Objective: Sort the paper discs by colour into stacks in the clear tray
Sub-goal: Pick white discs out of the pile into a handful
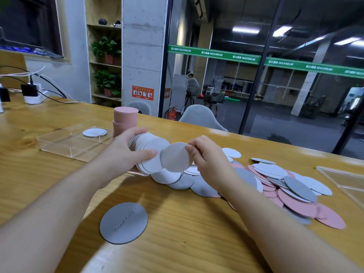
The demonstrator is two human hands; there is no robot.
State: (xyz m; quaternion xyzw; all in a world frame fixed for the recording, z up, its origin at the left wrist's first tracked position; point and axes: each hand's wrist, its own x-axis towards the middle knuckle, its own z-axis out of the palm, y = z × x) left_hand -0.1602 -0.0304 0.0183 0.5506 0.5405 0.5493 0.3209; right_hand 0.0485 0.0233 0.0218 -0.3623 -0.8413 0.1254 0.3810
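The long wooden bench (59,119) fills the lower view and carries everything. The clear, flat, rectangular acrylic tray (65,146) with inner dividers lies on it, and all places below are given from that tray. To its right, well apart along the bench, a loose heap of round pink, white and grey paper discs (275,184) spreads out, many overlapping; beyond that heap the corner of a second clear acrylic sheet or tray (342,178) shows at the view's edge. At the tray's far right part stands a tall stack of pink paper discs (125,120), upright, slightly stepped partway up. In the tray's far compartment lies 1 white paper disc (95,132), flat. Nearer than the tray, alone on the bench, lies 1 grey paper disc (123,222) with faint embossed lettering. Just right of the tray's near right corner, the left hand (122,152) is curled around a fanned bundle of white paper discs (150,152), thumb across the front, fingers (137,131) over the top edge. Beside it, the right hand (208,154) pinches a single pale grey paper disc (175,157) by its right edge, its face overlapping the bundle.
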